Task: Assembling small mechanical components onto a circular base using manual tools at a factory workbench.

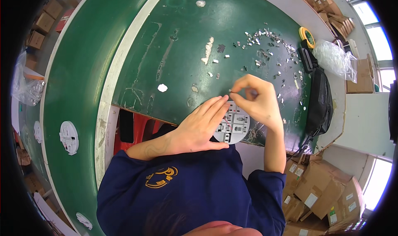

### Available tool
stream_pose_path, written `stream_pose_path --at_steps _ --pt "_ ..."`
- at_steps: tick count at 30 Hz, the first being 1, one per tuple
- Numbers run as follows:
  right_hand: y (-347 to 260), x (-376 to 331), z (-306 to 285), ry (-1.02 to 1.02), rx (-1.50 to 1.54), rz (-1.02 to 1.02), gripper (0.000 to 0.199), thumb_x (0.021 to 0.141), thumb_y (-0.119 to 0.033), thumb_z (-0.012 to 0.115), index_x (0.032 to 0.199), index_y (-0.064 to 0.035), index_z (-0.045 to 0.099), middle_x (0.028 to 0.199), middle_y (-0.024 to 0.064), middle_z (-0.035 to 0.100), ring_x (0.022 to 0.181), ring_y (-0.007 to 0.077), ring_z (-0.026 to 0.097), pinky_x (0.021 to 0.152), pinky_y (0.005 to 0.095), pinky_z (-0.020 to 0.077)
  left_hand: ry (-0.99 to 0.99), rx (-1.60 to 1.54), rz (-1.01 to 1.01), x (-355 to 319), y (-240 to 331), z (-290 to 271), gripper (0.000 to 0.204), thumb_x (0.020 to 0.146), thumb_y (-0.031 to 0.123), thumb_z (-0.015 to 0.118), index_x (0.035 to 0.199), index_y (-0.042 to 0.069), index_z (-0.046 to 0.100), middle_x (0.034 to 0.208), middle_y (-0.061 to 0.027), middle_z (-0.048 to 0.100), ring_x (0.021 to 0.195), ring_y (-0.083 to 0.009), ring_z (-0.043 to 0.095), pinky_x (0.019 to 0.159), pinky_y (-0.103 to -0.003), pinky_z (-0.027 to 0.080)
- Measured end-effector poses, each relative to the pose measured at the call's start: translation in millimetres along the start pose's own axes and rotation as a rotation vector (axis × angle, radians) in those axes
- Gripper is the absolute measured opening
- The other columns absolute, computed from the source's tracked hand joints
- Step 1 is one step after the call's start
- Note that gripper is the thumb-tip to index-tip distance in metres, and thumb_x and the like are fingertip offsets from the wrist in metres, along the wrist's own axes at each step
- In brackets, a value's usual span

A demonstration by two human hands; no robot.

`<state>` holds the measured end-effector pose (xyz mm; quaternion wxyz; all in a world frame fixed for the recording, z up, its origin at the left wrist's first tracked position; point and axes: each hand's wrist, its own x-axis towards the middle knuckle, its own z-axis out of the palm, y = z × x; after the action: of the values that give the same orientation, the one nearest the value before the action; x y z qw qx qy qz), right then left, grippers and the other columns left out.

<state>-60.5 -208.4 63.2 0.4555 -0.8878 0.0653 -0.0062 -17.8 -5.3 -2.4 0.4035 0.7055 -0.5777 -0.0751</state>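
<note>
Navy sleeves (186, 194) fill the bottom of my view. Above them, my left hand (199, 126) lies flat, fingers stretched out over a round grey plastic base plate (235, 128) at the near edge of the green table (186, 49), pressing it down. My right hand (255, 99) hovers just above the plate, thumb and forefinger pinched on what looks like a tiny metal clip (230, 91), though it is too small to be sure. More small metal clips (269, 45) lie scattered beyond, near a black bag (321, 99).
</note>
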Motion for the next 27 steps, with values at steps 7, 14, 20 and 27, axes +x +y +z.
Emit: stream_pose_path --at_steps 7,14,20,27 --pt "6 -54 11 0.204 0.168 0.06 0.022 0.077 0.004 0.072 0.097 -0.0065 0.075 0.089 0.0003 0.064 0.055 0.0006 0.038 0.049 0.0194 0.0287 0.153 -0.112 0.032 5 -5 2 0.045 0.077 0.022 0.079 0.113 0.0 0.063 0.132 -0.0156 0.052 0.118 -0.0343 0.046 0.099 -0.042 0.044" --pt "12 -78 24 0.343 0.076 0.007 0.021 0.075 0.005 0.075 0.092 -0.0057 0.077 0.09 0.0007 0.065 0.052 0.0001 0.039 0.047 0.0186 0.0293 0.262 -0.157 0.015 7 -6 11 0.019 0.073 0.005 0.08 0.09 0.008 0.07 0.123 -0.0053 0.06 0.1 -0.0263 0.05 0.083 -0.035 0.048" --pt "6 -86 31 0.352 0.117 0.093 0.017 0.075 0.002 0.078 0.09 -0.0048 0.076 0.086 0.0023 0.071 0.05 0.0011 0.043 0.045 0.0191 0.0321 0.283 -0.141 0.002 9 -4 13 0.019 0.072 0.004 0.08 0.088 0.006 0.068 0.119 -0.0054 0.061 0.096 -0.0254 0.051 0.078 -0.033 0.048" --pt "2 -87 39 0.382 0.062 0.126 0.013 0.075 0.001 0.078 0.086 -0.0035 0.074 0.08 0.0034 0.073 0.048 0.0025 0.045 0.044 0.02 0.0334 0.286 -0.129 0.008 9 -3 13 0.017 0.073 0.004 0.078 0.086 0.005 0.068 0.118 -0.0066 0.06 0.096 -0.0264 0.051 0.079 -0.034 0.048"
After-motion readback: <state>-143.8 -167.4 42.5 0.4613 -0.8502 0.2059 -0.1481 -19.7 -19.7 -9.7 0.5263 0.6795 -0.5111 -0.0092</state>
